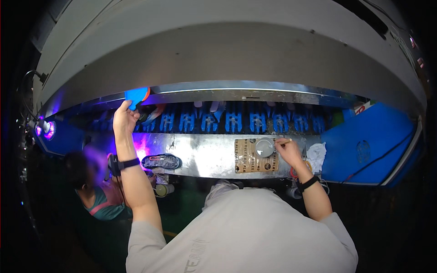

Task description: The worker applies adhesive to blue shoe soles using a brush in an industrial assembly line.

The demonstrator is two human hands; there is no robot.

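My left hand [126,117] is raised at the machine's front edge, its fingers closed on a flat blue piece with an orange rim [136,97], which looks like part of a shoe sole. Over to the right, my right hand [287,151] pinches a thin-handled tool [290,140] beside a round bowl [265,148] of greyish-white stuff. The tool's working end cannot be made out. Under the bowl lies a brown printed sheet [243,159]. A dark shoe sole [160,161] rests on the metal ledge, below and right of my left hand.
Behind the metal ledge [205,154] runs a row of blue clamps [233,122] beneath the large machine hood [218,54]. Crumpled white paper [317,154] lies right of my hand, near a blue side panel [364,145]. Another person [102,195] is close by at left.
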